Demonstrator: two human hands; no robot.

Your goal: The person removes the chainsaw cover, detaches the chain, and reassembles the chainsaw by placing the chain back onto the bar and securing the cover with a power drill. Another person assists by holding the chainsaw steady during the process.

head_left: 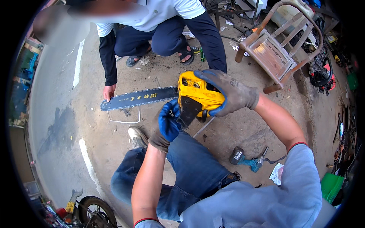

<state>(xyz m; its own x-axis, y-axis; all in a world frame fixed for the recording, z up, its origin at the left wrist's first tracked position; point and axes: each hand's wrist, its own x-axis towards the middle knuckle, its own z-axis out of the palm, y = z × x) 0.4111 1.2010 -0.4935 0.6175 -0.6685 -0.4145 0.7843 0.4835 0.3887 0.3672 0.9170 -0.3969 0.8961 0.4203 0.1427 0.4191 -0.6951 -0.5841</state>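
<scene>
Chainsaw (207, 98), yellow-bodied, between the two gloved hands; right hand (230, 91), fingers gripping its right side; left hand (167, 123), fingers curled at the black cover (189, 109), whether pinching anything cannot be told; guide bar (140, 97), dark, running leftward from just above the left fingers; co-worker's hand (109, 92), at the bar's tip, well left of the left fingers; cordless power tool (253, 163), teal and black, on the ground (228, 133) below the right fingers; chair (269, 52), slatted, up and right of the right fingers
</scene>
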